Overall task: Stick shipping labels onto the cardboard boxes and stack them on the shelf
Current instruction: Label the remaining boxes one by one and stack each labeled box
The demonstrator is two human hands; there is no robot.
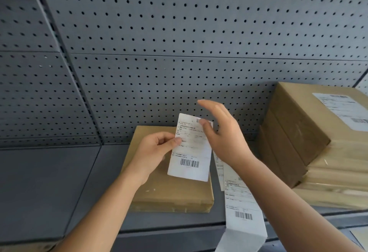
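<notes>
A white shipping label (191, 152) with a barcode is held upright above a flat brown cardboard box (169, 194) lying on the grey shelf (49, 188). My left hand (157, 150) pinches the label's left edge. My right hand (223, 132) has its thumb and a finger at the label's top right corner, the other fingers spread. A strip of further labels (241, 206) lies to the right of the box and hangs over the shelf's front edge, partly hidden by my right forearm.
A stack of brown cardboard boxes (302, 132) stands at the right of the shelf, the top one bearing a label (346, 110). Grey pegboard (179, 42) forms the back wall. A vertical upright (65, 56) divides the shelving at the left.
</notes>
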